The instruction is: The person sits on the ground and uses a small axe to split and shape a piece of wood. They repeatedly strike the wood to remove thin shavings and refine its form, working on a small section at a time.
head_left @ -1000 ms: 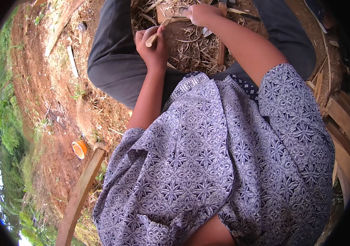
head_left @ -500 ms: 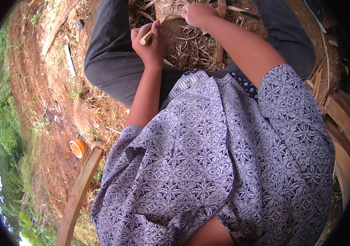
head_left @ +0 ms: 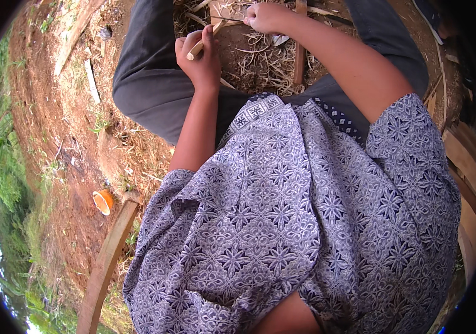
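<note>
My left hand (head_left: 201, 65) is closed around a short pale wooden stick (head_left: 196, 51), whose far end points up and to the right. Across from it, my right hand (head_left: 269, 19) is closed on a knife; only its thin dark blade (head_left: 234, 20) shows, reaching left to the stick's far end. The knife's handle is hidden in my fingers. Whether the blade touches the wood I cannot tell. Behind the blade lies a flat piece of light wood (head_left: 224, 10). Curled wood shavings (head_left: 260, 67) cover the ground between my legs.
An upright-looking wooden slat (head_left: 300, 61) lies below my right forearm. To the left are an orange cup-like container (head_left: 103, 201), a long wooden beam (head_left: 107, 261) and thin wood strips (head_left: 91, 80) on brown soil. Curved wooden boards (head_left: 469, 183) stand at the right edge.
My right hand has shifted slightly left and up, and my right elbow has swung outward to the right. The left hand, still holding the stick, has moved only a little left.
</note>
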`<state>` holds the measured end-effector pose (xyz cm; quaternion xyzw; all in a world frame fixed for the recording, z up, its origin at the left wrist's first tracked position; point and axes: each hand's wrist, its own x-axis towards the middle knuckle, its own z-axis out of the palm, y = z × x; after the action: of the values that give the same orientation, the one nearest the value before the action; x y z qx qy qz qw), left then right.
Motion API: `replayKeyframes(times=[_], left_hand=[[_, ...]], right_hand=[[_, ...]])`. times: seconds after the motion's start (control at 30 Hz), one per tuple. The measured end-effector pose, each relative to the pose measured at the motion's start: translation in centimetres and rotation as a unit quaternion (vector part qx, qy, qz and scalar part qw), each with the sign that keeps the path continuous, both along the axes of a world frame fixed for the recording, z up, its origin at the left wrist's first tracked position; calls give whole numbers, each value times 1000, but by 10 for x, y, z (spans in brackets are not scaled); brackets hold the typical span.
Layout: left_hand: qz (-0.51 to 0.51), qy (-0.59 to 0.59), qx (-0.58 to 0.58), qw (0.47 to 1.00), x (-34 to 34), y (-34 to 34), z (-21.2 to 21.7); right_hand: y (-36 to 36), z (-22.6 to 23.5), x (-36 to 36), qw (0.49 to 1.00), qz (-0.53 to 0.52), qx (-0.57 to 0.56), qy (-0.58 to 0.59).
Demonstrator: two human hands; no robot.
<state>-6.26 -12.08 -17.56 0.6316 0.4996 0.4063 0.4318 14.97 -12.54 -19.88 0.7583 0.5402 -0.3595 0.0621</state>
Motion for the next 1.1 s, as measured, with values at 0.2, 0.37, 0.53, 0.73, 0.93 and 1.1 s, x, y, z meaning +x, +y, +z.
replayKeyframes(times=[0.2, 0.37, 0.53, 0.73, 0.93, 1.1], left_hand=[[21, -5, -13, 1000, 2, 2, 3], [-29, 54, 36, 997, -2, 4, -2], [-65, 127, 103, 984, -3, 6, -14], [-103, 149, 146, 973, 5, 1, 3], [-128, 151, 190, 962, 10, 1, 1], [-138, 154, 185, 961, 9, 0, 2]], right_hand=[[7, 18, -10, 997, -15, -45, -57], [21, 23, -15, 993, -17, -95, -68], [33, 20, -12, 988, -7, -135, -69], [31, 11, -13, 991, -6, -118, -69], [7, -20, -15, 995, -29, -34, -93], [5, -25, -25, 992, -58, -50, -96]])
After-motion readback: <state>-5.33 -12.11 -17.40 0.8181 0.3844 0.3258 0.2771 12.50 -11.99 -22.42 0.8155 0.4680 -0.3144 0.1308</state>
